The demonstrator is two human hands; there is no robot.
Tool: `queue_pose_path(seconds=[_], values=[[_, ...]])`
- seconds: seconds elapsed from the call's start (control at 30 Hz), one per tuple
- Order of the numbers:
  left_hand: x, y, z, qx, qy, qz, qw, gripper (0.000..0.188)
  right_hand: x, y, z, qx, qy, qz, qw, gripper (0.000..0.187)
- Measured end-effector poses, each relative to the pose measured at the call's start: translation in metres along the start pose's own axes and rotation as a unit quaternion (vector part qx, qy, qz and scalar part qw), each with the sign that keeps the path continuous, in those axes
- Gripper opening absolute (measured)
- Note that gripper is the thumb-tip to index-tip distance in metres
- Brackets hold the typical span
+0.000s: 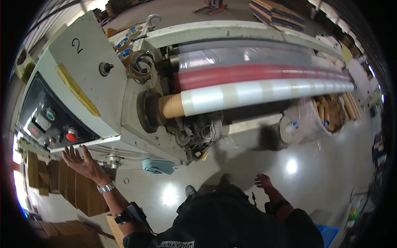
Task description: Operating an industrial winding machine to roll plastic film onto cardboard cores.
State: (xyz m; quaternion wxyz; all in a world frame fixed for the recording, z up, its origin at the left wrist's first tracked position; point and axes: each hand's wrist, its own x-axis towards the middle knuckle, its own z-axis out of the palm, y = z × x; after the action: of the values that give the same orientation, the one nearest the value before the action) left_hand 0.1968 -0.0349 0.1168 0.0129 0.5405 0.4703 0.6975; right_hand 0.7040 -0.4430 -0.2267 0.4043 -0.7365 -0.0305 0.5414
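My left hand (86, 166) has its fingers spread and holds nothing. It is just below the lower edge of a dark control panel (41, 115) on a white machine cabinet (93, 53), nearest to a red push button (72, 135). Farther up that panel sits a green button (50, 114). My right hand (264, 181) hangs at my side over the floor, fingers loosely apart with nothing in them. Across the machine runs a long roll of white film (248, 94) on a brown cardboard core (171, 106). Behind it lie a red roll (256, 77) and a clear film web (231, 57).
A folded teal cloth (158, 166) is on the machine's lower ledge. Cardboard boxes (78, 186) stand at the left. Under the rolls, a wrapped bundle (302, 124) and cardboard tubes (333, 111) rest on the shiny floor (240, 165). A blue crate (328, 234) is at the lower right.
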Motion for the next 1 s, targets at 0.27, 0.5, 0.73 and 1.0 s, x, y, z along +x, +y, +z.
queue_pose_path(seconds=[0.27,0.5,0.73,1.0], values=[[0.012,-0.016,-0.007,0.002,-0.093,0.101,0.991,0.070,-0.049,0.064,0.094,-0.026,-0.011,0.024,0.999,0.053],[0.013,-0.017,-0.009,0.037,-0.073,0.128,0.988,0.068,-0.077,0.057,0.092,-0.027,0.010,0.042,0.999,0.047],[0.016,-0.020,-0.013,0.064,-0.064,0.128,0.988,0.064,-0.099,0.058,0.077,-0.009,0.038,0.035,0.999,0.047],[0.008,-0.014,-0.021,0.092,-0.060,0.118,0.987,0.062,-0.102,0.079,0.075,-0.013,0.029,0.025,0.999,0.045]])
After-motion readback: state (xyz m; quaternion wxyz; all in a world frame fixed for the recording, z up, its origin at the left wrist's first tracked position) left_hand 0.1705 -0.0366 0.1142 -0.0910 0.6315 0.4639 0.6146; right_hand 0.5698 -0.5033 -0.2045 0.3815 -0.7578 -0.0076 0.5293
